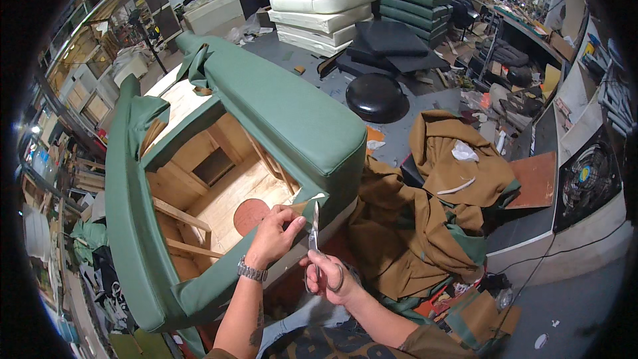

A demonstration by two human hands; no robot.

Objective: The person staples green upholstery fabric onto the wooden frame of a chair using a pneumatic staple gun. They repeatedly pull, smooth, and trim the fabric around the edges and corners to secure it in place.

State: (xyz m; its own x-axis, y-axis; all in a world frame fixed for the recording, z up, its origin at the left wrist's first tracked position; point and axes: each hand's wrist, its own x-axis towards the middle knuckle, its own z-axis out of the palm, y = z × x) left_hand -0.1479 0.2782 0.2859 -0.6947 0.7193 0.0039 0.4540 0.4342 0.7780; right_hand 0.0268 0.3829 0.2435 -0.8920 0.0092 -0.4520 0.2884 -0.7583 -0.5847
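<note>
My right hand [330, 280] grips a pair of metal scissors [314, 239], fingers in the handle loops. The blades point up, away from me, and lie against the corner of the green upholstery cover. With a watch on its wrist, my left hand [274, 234] pinches the edge of the green leather-like cover [305, 211] just left of the blades. This cover wraps a large seat frame [279, 103] with padded arms. Its open middle shows bare wood [219, 203] and a round reddish patch [251, 217]. Whether the blades are parted is hard to make out.
Brown-backed green material [412, 239] lies heaped at my right. Beyond it stand a round black cushion [377, 96], stacked white cushions [322, 0] and stacked green cushions [413, 10]. A fan [585, 174] sits far right, a cable [565, 252] trailing below it.
</note>
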